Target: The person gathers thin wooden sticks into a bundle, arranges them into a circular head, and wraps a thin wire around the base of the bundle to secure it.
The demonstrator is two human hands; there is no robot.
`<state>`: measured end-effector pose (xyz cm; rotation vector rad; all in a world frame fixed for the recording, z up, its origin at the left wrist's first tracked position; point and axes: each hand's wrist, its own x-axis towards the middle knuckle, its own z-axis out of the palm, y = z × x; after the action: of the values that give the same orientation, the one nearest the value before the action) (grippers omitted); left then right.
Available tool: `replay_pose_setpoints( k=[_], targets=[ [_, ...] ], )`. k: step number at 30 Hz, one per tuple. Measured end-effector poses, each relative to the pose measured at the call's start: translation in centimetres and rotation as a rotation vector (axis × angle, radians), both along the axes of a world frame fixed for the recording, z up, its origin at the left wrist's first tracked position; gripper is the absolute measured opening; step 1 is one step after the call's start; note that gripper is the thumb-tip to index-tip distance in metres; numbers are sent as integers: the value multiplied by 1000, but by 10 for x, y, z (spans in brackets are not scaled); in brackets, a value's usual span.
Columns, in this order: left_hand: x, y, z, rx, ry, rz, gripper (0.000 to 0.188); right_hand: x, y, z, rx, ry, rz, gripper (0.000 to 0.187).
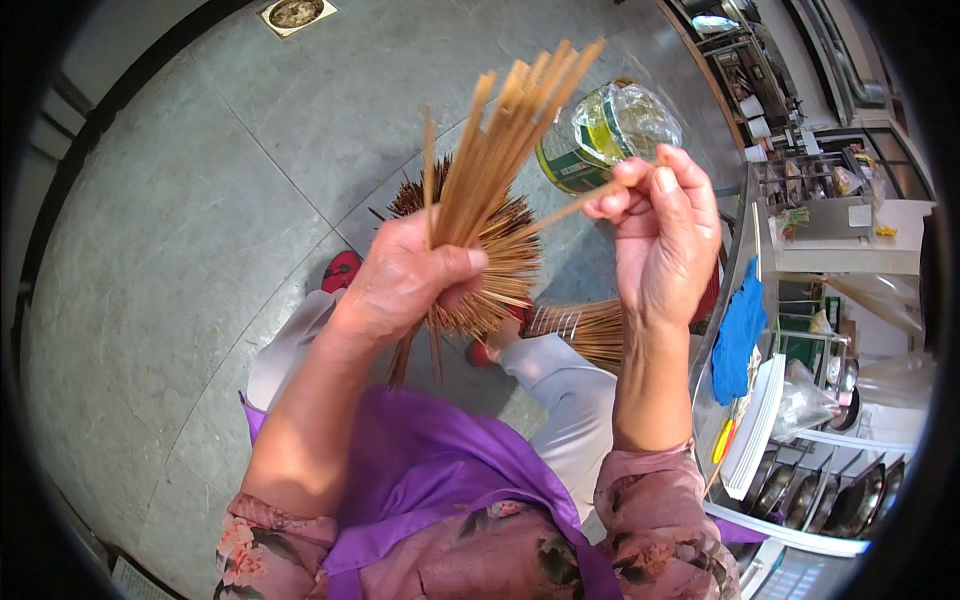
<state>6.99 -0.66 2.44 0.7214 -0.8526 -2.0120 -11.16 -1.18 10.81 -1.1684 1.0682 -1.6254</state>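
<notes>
My left hand (405, 280) grips a bundle of thin wooden skewers (500, 150) that fans upward from the fist, with the lower ends sticking out below it. My right hand (660, 225) pinches the end of a single skewer (570, 210) pulled sideways out of the bundle. Beneath my hands, a large batch of skewers (505, 265) stands on end on the floor, and another bunch (590, 330) lies beside my knee.
A big clear oil jug (610, 130) stands on the grey tiled floor (200, 200). At right, a metal rack (800, 500) holds pans, white plates and a blue cloth (740, 335). A floor drain (295, 12) is at top left. My red shoes (342, 268) show below.
</notes>
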Motion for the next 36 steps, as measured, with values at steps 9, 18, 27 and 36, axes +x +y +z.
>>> replay_pose_setpoints(
  k=[9, 18, 27, 36],
  targets=[
    [12, -10, -7, 299, -122, 308, 17, -129, 24, -181, 877, 221, -485, 21],
    [5, -7, -6, 320, -155, 361, 13, -120, 42, -275, 952, 121, -334, 28],
    [-1, -6, -4, 331, -180, 368, 18, -116, 34, -255, 792, -58, -172, 17],
    [-3, -5, -3, 339, -178, 349, 15, -107, 38, -259, 720, 53, -190, 10]
  ],
)
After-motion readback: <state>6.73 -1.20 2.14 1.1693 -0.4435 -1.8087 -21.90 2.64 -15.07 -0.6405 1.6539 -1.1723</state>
